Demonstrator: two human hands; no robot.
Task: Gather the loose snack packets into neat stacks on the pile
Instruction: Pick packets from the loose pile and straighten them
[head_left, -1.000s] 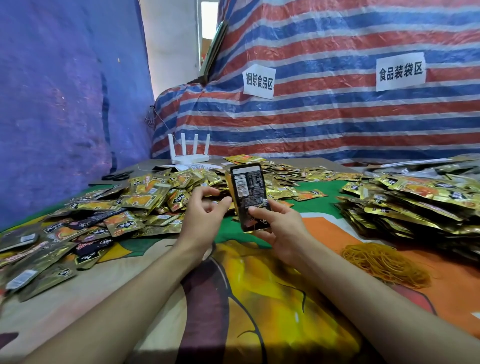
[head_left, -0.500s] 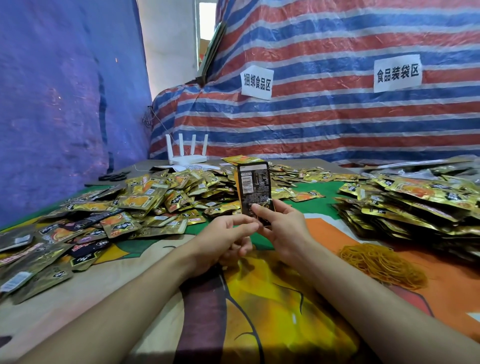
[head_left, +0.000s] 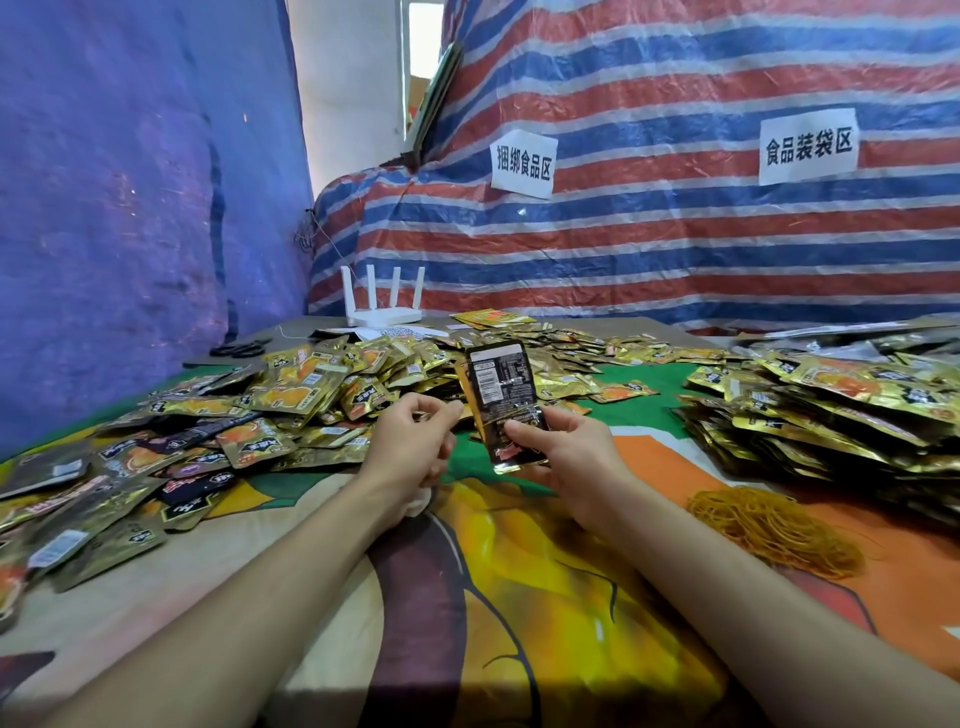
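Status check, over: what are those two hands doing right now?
Right hand grips upright packet stack. Left hand curled beside it, hold unclear. Loose packets behind, nothing blocking.

You had two hands in view, the left hand (head_left: 415, 441) and the right hand (head_left: 571, 452), and one bundle of packets (head_left: 501, 384) whose number could not be counted. The loose packets (head_left: 291, 395) were far too many to count, and one stacked pile (head_left: 831, 410) lay apart. There were one router (head_left: 383, 312) with four antennas, two paper signs (head_left: 523, 163), one pair of scissors (head_left: 240, 349) and one heap of rubber bands (head_left: 769, 530).
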